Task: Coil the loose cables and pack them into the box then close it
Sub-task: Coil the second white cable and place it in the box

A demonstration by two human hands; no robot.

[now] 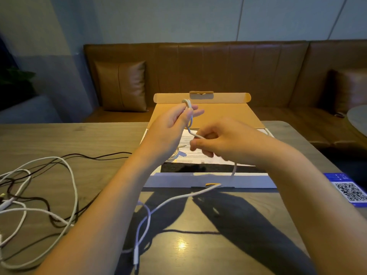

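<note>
A white cable (170,199) is partly looped around the fingers of my left hand (170,126), raised above the open cardboard box (210,180). My right hand (220,137) pinches the same cable just below the loops. The cable's free length drops over the box's front wall and trails across the table, ending in a plug near the front edge. The box lid (208,114) stands tilted back. Inside lie a printed sheet (200,155), a dark foam strip and what looks like a coiled white cable, mostly hidden behind my left wrist.
Loose white and dark cables (39,205) lie tangled on the wooden table at the left. A blue card with a QR code (349,191) sits at the right edge. A brown leather bench with cushions runs behind the table.
</note>
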